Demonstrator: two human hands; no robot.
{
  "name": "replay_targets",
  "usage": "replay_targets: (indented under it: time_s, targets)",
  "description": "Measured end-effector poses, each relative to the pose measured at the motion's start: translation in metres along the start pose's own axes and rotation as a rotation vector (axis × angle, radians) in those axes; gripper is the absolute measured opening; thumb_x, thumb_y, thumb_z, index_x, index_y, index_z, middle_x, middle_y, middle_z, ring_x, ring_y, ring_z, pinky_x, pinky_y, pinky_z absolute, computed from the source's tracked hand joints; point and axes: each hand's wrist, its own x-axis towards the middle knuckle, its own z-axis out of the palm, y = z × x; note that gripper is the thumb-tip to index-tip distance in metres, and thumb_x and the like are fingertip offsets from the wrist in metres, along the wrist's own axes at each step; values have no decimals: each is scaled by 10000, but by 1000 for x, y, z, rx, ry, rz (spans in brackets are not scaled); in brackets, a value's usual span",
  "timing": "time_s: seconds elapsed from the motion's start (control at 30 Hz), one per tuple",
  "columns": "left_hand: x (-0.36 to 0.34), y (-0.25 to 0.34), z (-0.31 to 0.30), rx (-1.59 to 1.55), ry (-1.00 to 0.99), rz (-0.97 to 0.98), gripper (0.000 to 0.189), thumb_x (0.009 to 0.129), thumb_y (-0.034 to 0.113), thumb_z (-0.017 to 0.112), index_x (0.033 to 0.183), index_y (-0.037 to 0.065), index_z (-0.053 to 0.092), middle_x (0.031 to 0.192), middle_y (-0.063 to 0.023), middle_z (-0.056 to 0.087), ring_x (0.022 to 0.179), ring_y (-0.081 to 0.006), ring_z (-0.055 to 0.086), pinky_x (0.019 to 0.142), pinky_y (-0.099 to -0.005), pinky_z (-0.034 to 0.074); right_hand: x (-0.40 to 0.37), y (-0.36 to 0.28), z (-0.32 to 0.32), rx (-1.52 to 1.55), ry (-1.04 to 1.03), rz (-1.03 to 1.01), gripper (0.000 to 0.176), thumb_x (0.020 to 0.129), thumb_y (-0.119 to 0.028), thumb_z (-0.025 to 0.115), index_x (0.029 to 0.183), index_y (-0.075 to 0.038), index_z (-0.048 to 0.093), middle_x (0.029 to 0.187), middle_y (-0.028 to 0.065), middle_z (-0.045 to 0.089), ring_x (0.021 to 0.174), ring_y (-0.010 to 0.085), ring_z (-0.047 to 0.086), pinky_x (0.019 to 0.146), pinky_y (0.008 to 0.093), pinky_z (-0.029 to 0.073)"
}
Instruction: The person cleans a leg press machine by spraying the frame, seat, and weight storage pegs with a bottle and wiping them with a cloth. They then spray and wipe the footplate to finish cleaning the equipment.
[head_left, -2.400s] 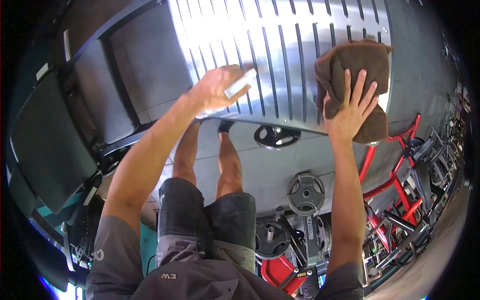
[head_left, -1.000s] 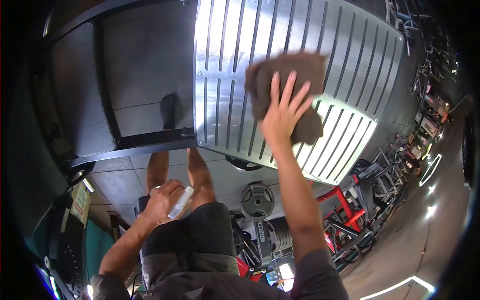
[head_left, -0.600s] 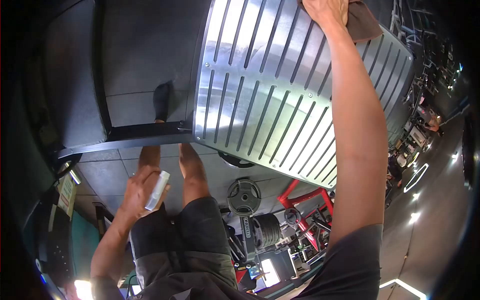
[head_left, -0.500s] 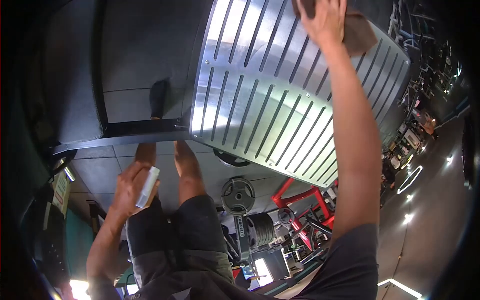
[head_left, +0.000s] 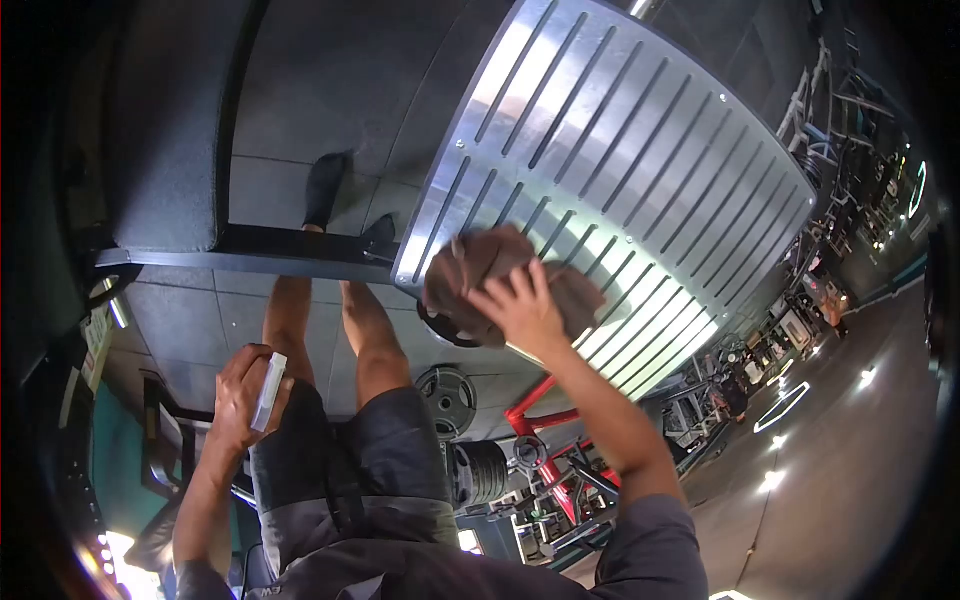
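My right hand [head_left: 522, 312] holds a brown cloth [head_left: 484, 258] against the lower left part of a large slotted metal plate [head_left: 640, 150]. Its fingers are spread over the bunched cloth, which covers some of the slots and hangs past the plate's lower edge. In my left hand [head_left: 238, 393], above my thigh, is a slim, whitish translucent container [head_left: 269, 392]. The fingers are wrapped round it, and its exact kind cannot be made out.
A dark padded bench [head_left: 165, 130] and a black metal bar [head_left: 300, 250] lie to the left. Below the plate are weight plates [head_left: 447, 402] and a red machine frame [head_left: 545, 415]. More gym equipment lines the right side.
My right hand has swept the cloth from the plate's far top edge down and left to its near lower corner. My left hand still grips the container, slightly shifted left.
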Motion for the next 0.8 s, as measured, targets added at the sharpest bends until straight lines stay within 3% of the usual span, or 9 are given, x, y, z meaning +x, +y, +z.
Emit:
replay_targets:
  time_s: [0.2,0.27,0.3,0.33,0.43,0.6,0.63,0.7,0.8]
  targets:
    - [-1,-2,10,-4,1,-5,194,751,64,717,880,-37,612,951,-204,622,800,-390,647,700,-434,546,105,141,-108,-209,264,186,744,767,-129,649,1460,-306,445,1496,57,404,1388,407,326,1158,625,206]
    - [0,0,7,-6,9,-1,193,751,61,714,882,-37,611,950,-204,622,795,-387,648,697,-432,546,139,194,-123,-286,446,181,844,715,-209,771,1473,-312,414,1506,43,392,1400,397,312,1159,604,232]
    - [1,2,7,-20,15,3,192,752,60,713,884,-35,611,950,-204,622,793,-385,648,694,-432,547,157,212,-136,-288,527,190,792,770,-198,751,1483,-268,414,1523,69,375,1376,394,344,1135,602,257]
    - [3,2,7,-31,28,6,191,752,59,711,886,-34,611,951,-204,622,791,-383,648,692,-431,547,175,222,-152,-276,474,292,561,946,-374,581,1432,-115,474,1528,201,362,1438,427,268,1210,571,133]
    - [2,-1,5,-16,42,-20,181,758,52,704,889,-30,609,949,-208,617,791,-382,648,685,-430,548,221,232,-177,-244,556,541,594,892,-256,653,1438,-106,473,1522,190,386,1439,421,270,1212,547,161]
    - [-8,-10,2,-23,87,-47,148,763,36,664,876,-42,606,912,-204,598,751,-386,621,662,-437,519,212,202,-147,-400,521,434,648,827,-105,684,1438,-91,470,1542,151,372,1458,391,252,1224,503,186]
    - [-9,-12,1,-20,102,-39,145,762,33,662,871,-44,606,911,-203,597,750,-388,621,662,-437,518,200,193,-129,-372,579,277,755,745,-252,754,1445,-236,471,1501,62,404,1383,406,336,1132,602,268]
    - [-12,-13,-2,-13,107,-40,166,772,55,682,887,-36,605,924,-200,605,754,-389,632,669,-438,535,175,138,-96,-250,578,150,535,883,-111,505,1416,-156,503,1481,111,424,1337,443,388,1122,608,274]
    - [-19,-15,-6,-34,126,-71,174,776,64,690,889,-33,601,925,-200,607,753,-390,635,670,-441,541,124,31,-33,-51,319,50,556,851,-148,528,1407,-153,520,1453,119,454,1387,427,352,1150,600,251]
